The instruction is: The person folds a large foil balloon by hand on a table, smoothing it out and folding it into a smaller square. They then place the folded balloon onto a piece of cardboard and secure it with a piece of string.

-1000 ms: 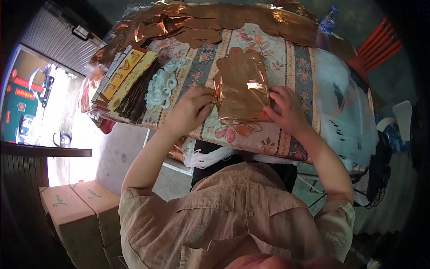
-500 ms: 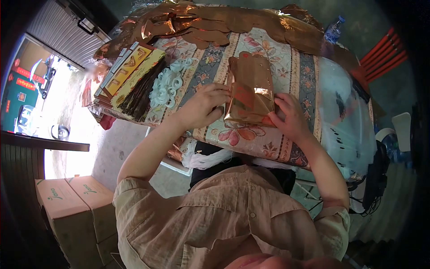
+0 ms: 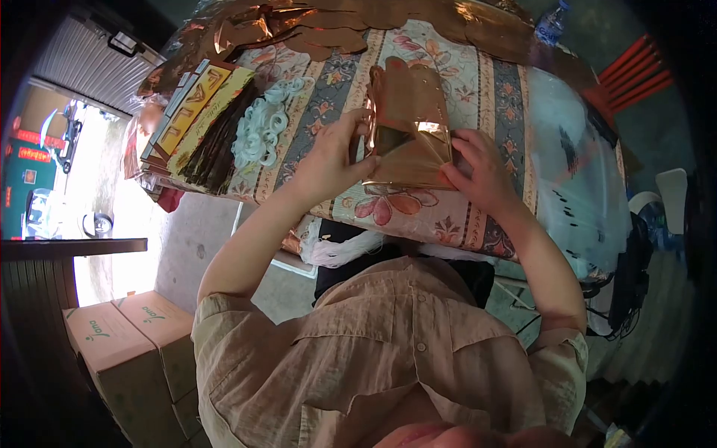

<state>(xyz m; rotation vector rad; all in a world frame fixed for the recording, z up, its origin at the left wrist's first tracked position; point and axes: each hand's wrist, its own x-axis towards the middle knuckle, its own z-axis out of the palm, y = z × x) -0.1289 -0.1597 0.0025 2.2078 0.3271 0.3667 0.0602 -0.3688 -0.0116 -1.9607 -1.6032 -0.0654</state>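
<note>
Since half a second ago, my left hand (image 3: 328, 160) has moved up along the left edge of the copper foil piece (image 3: 409, 104). A bright flap now stands folded across the foil's near half. The foil lies a little farther up the table than before.

Position: the foil rests on the floral tablecloth (image 3: 478, 82), straight ahead of me and between both hands.

Hands: the left hand pinches the foil's left edge between thumb and fingers. The right hand (image 3: 478, 175) has its fingers curled on the near right corner, holding it down. I cannot tell whether its thumb is under the foil.

Key relation: both hands touch the near end. The left hand reaches farther along the edge, and the rest of the foil extends away from them.

Orientation: the long axis runs from me outward, tilted slightly left. The scalloped end points away from me.

Surroundings:
- Left of the foil: pale blue-green curled pieces (image 3: 263, 127), a dark tassel bundle (image 3: 216, 153) and a stack of yellow lettered cards (image 3: 196, 104).
- Far edge of the table: a heap of copper foil cut-outs (image 3: 336, 30).
- Far right: a water bottle (image 3: 549, 26).
- On the floor at lower left: cardboard boxes (image 3: 127, 343).
</note>
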